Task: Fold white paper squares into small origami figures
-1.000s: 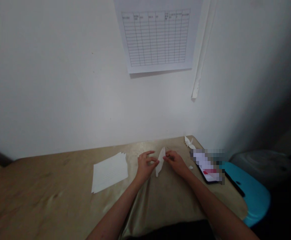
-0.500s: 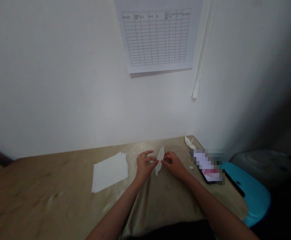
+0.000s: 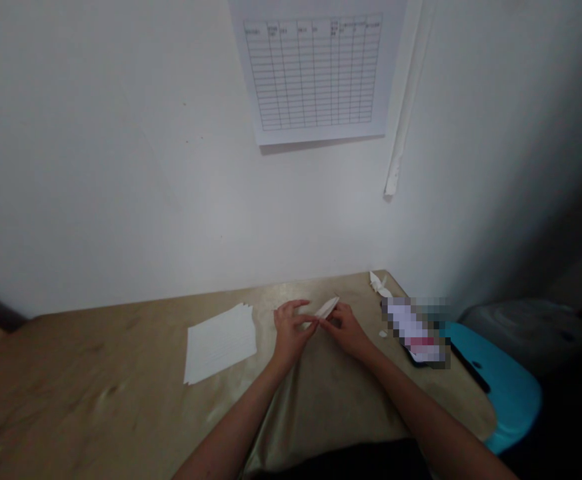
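A narrow folded white paper (image 3: 327,308) is held between my two hands above the table, tilted with its pointed end up to the right. My left hand (image 3: 291,328) pinches its lower end between thumb and forefinger, the other fingers partly stretched out. From the other side, my right hand (image 3: 345,328) grips the paper with thumb and curled fingers, its fingertips close to the left ones. The fingers hide the paper's lower part. Left of my hands lies a stack of white paper sheets (image 3: 221,345).
At the table's back right corner lies a folded white paper piece (image 3: 379,285), with a phone (image 3: 415,333), its screen blurred out, in front. A small white scrap (image 3: 383,334) rests nearby. A blue chair or stool (image 3: 511,387) stands at the right edge. The wall closes off the back.
The folded paper has turned from nearly upright to leaning right, its tip now by my right fingers. My hands have drawn closer together; the left one shifted slightly right.
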Motion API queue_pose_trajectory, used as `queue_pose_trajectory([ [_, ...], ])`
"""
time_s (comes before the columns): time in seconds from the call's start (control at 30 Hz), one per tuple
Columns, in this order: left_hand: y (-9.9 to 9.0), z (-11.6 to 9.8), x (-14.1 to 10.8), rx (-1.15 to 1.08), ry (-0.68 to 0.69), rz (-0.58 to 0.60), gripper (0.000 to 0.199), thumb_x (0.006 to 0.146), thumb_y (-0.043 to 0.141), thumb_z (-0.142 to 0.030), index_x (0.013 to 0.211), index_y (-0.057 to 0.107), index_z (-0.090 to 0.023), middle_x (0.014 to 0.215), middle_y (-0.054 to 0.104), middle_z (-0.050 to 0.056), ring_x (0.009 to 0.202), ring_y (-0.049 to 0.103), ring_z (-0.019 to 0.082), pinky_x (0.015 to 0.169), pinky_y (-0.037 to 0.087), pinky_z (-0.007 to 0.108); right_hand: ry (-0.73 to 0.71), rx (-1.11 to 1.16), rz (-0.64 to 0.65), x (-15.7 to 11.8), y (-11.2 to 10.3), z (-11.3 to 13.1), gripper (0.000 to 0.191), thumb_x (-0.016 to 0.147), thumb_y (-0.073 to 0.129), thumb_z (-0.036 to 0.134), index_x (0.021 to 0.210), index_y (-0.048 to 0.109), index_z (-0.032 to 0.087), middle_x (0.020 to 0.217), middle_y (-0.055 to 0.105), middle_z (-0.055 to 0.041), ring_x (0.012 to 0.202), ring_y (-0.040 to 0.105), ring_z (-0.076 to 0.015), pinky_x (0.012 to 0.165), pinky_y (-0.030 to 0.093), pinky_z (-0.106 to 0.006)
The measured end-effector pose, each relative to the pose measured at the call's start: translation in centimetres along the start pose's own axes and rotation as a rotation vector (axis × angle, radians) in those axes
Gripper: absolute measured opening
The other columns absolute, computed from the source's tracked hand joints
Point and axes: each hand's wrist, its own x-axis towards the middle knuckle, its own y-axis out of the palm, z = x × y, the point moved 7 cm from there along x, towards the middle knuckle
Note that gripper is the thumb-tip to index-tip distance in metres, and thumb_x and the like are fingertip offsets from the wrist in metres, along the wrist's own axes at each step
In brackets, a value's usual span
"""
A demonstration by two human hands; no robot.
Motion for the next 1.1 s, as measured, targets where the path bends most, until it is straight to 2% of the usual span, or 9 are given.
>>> queue_pose_trajectory([
  [0.17,0.3,0.0,0.0,0.024,-0.01,0.037,0.007,0.076,0.079,-0.027,0.08,0.079,-0.033,0.124,0.067,0.002,0.123,0.05,0.026,0.112,0.03,0.053,0.01,-0.025,-0.002,-0.1,0.2,-0.3,0.024,0.087,0.064,0.044,0.082,0.072,0.022,0.105,0.062,-0.0071,0.111,0.05,-0.0251,0.102,0.039,-0.042],
  [0.33,0.6,0.0,-0.1,0.036,0.039,0.047,0.01,0.076,0.08,-0.035,0.086,0.079,-0.034,0.123,0.068,0.001,0.122,0.05,0.026,0.11,0.03,0.052,0.013,-0.055,-0.017,-0.2,0.1,-0.3,0.022,0.092,0.058,0.038,0.082,0.071,0.023,0.107,0.058,-0.0074,0.113,0.047,-0.0252,0.104,0.038,-0.045],
  [0.43,0.8,0.1,-0.1,0.036,0.062,0.059,0.018,0.071,0.084,-0.035,0.088,0.078,-0.033,0.122,0.069,0.002,0.121,0.05,0.026,0.109,0.031,0.051,0.01,-0.069,-0.004,-0.2,0.2,-0.1,0.023,0.093,0.055,0.035,0.082,0.071,0.023,0.107,0.058,-0.0073,0.112,0.048,-0.0249,0.104,0.038,-0.045],
  [0.53,0.8,0.1,0.0,0.05,0.046,0.06,0.013,0.073,0.082,-0.032,0.086,0.078,-0.031,0.12,0.069,0.002,0.121,0.05,0.027,0.11,0.03,0.053,0.0,-0.081,0.003,-0.2,0.1,0.3,0.022,0.094,0.055,0.035,0.084,0.071,0.024,0.108,0.057,-0.0071,0.113,0.047,-0.0252,0.105,0.037,-0.045],
  [0.7,0.7,-0.2,-0.1,0.06,0.039,0.073,0.009,0.075,0.079,-0.022,0.078,0.076,-0.03,0.121,0.069,0.001,0.126,0.046,0.028,0.113,0.025,0.057,-0.043,-0.172,-0.144,-0.1,-1.8,1.2,0.012,0.089,0.062,0.034,0.088,0.066,0.023,0.11,0.055,-0.0087,0.114,0.046,-0.0272,0.106,0.037,-0.047],
  [0.8,0.6,-0.3,-0.1,0.072,0.043,0.072,0.009,0.076,0.077,-0.02,0.078,0.076,-0.029,0.121,0.069,0.001,0.126,0.046,0.028,0.113,0.023,0.059,-0.054,-0.252,-0.225,-0.1,-2.9,1.6,0.025,0.084,0.069,0.033,0.106,0.064,0.023,0.116,0.053,-0.0105,0.116,0.044,-0.0292,0.106,0.036,-0.05],
  [0.9,0.6,-0.2,-0.1,0.101,0.039,0.078,0.009,0.076,0.077,-0.021,0.079,0.076,-0.03,0.121,0.069,0.001,0.126,0.046,0.029,0.114,0.02,0.061,-0.112,-0.327,-0.206,-0.1,-3.2,2.5,0.038,0.084,0.069,0.031,0.121,0.062,0.028,0.125,0.051,-0.0103,0.122,0.041,-0.0299,0.108,0.035,-0.05],
  [0.97,0.6,-0.1,-0.1,0.122,0.044,0.079,0.009,0.078,0.076,-0.023,0.08,0.077,-0.031,0.122,0.068,0.001,0.126,0.045,0.029,0.114,0.017,0.062,-0.169,-0.361,-0.149,-0.1,-2.9,3.1,0.031,0.086,0.068,0.029,0.117,0.067,0.032,0.126,0.053,-0.0082,0.122,0.041,-0.0289,0.108,0.034,-0.049],
  [1.1,0.7,0.2,-0.2,0.136,0.052,0.08,0.007,0.08,0.075,-0.025,0.082,0.077,-0.031,0.123,0.068,0.001,0.128,0.044,0.029,0.115,0.014,0.062,-0.205,-0.371,-0.063,-0.1,-2.2,3.4,0.006,0.084,0.071,0.028,0.088,0.074,0.029,0.114,0.063,-0.0057,0.117,0.045,-0.0278,0.105,0.033,-0.047],
])
